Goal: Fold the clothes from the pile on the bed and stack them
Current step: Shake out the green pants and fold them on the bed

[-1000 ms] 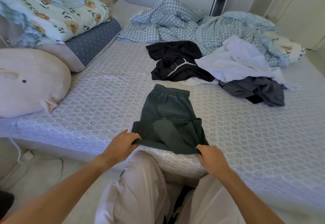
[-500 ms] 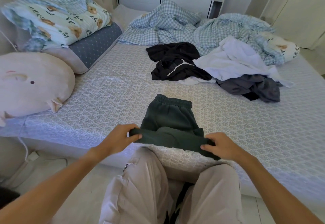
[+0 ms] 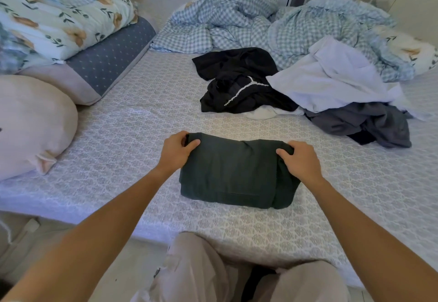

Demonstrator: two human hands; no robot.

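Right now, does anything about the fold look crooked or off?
Slightly. The dark green shorts are folded over, but the right side bunches into a thick roll under the right hand, while the left hand side lies flatter.

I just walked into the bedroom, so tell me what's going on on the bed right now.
A person is folding laundry. Both hands, left hand and right hand, grip the far corners of dark green shorts, folded into a compact rectangle on the bed. Beyond lies an unfolded pile: a black garment, a white one, a dark grey one.
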